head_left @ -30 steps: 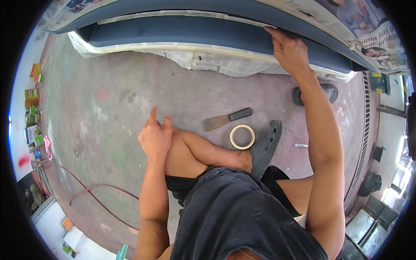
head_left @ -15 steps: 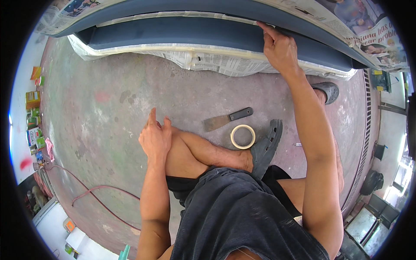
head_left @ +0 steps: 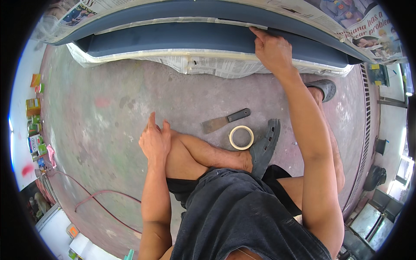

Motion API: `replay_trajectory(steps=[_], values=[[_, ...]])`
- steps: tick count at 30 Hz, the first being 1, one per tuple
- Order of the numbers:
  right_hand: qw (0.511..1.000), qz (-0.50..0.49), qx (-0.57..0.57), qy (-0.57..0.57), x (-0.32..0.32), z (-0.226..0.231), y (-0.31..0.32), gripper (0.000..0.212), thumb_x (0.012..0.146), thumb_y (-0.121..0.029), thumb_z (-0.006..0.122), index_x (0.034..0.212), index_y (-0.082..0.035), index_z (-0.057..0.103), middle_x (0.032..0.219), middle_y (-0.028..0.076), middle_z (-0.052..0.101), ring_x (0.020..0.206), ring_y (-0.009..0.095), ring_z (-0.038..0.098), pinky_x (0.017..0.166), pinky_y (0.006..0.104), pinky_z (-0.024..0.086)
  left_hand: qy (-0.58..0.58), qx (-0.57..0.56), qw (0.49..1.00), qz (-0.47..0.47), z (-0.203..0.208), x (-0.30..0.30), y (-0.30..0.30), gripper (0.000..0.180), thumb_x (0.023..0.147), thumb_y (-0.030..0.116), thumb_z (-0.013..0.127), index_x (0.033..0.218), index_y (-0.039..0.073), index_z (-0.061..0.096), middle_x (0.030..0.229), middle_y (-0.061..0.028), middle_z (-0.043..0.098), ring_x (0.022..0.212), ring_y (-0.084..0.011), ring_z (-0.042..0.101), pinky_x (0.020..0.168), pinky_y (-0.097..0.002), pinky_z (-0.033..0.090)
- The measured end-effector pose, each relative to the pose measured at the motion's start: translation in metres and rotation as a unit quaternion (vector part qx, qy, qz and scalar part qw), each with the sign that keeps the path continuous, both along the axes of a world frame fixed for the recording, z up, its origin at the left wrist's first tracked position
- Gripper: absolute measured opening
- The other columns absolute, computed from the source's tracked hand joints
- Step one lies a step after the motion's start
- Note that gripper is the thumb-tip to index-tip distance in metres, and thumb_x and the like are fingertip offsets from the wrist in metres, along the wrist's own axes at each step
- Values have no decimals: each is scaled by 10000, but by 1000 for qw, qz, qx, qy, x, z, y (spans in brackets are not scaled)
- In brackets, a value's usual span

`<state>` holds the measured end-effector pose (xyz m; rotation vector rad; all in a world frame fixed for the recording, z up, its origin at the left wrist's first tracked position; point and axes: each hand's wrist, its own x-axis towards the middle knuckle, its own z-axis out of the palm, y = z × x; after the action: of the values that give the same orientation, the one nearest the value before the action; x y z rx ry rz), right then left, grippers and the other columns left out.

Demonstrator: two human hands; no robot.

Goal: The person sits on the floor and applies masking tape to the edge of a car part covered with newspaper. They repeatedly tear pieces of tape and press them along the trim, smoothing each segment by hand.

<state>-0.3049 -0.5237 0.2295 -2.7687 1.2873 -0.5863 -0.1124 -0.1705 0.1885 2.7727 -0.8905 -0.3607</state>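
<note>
In front of me stands a long blue-grey vehicle panel (head_left: 173, 37), with newspaper (head_left: 216, 65) taped along its lower edge. A pale strip of masking tape (head_left: 186, 20) runs lengthwise through the recess between its upper and lower parts. My right hand (head_left: 276, 51) reaches up to that strip, index finger stretched out with its tip against the tape; the other fingers are partly curled and hold nothing visible. On my bent knee rests my left hand (head_left: 154, 139), empty, its fingers apart.
A putty knife (head_left: 227, 119) with a black handle and a masking tape roll (head_left: 241, 138) lie on the concrete floor by my foot in a grey clog (head_left: 262, 151). A reddish hose (head_left: 104, 193) curves at left. Tins and boxes (head_left: 34, 125) line the left wall; a floor grate (head_left: 363, 130) runs at right.
My right hand has slid slightly left along the tape strip. The view has shifted a little; my left hand stays on the knee.
</note>
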Motion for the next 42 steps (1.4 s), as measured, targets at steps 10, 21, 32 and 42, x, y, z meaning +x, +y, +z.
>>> replay_trajectory(steps=[10,21,32,42], values=[[1000,-23,7,5,8,5,12,410,963,-223,566,1339,-258,725,944,206,762,837,415,733,783,532,599,10,5,1000,13,2,-1,0,519,946,314,676,1378,28,659,934,-149,776,851,-323,759,807,-446,588],[992,46,-85,-79,26,-8,27,243,946,-236,688,1169,-216,781,915,113,771,757,342,740,686,459,604,-2,3,1000,7,-1,-1,1,517,947,324,673,1374,33,663,893,-132,763,832,-318,749,798,-442,580],[954,155,-254,34,16,22,-25,95,888,-223,769,928,-138,754,885,61,726,829,308,709,743,453,588,7,3,1000,7,-3,0,4,524,957,315,667,1385,13,647,907,-143,766,833,-325,753,785,-443,582],[993,112,-34,-3,43,18,-28,434,1007,-343,547,1366,-107,605,1426,154,572,1347,371,488,1148,498,358,2,0,1000,-4,-1,1,-1,510,960,312,669,1373,14,655,904,-150,763,840,-330,751,780,-441,580]])
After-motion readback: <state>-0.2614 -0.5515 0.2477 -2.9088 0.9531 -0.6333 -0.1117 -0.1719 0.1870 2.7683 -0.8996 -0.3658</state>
